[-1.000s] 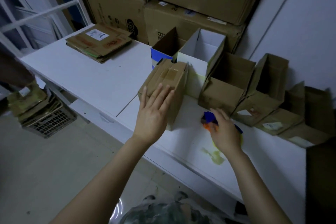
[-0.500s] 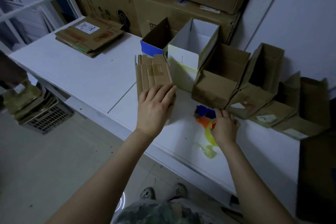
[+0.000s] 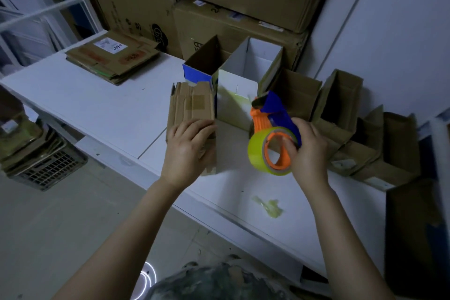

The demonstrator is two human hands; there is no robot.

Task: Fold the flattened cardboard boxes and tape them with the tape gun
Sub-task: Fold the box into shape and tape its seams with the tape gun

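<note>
A small brown cardboard box (image 3: pixel 192 107) stands on the white table (image 3: pixel 109 109) with its folded flaps facing up. My left hand (image 3: pixel 188 151) holds its near end, fingers curled over the top edge. My right hand (image 3: pixel 308 151) grips a blue and orange tape gun (image 3: pixel 270 114) loaded with a yellow-green tape roll (image 3: pixel 258 151), lifted above the table just right of the box. A stack of flattened cardboard boxes (image 3: pixel 112 58) lies at the table's far left.
A row of folded open boxes, blue (image 3: pixel 202 66), white (image 3: pixel 246 73) and brown (image 3: pixel 341 95), lines the back right. Large cartons (image 3: pixel 219 27) are stacked against the wall. A scrap of crumpled tape (image 3: pixel 269 206) lies near the front edge. A crate (image 3: pixel 46 168) stands on the floor, left.
My right hand has lifted the tape gun off the table and raised it beside the box. My left hand stays on the small brown box.
</note>
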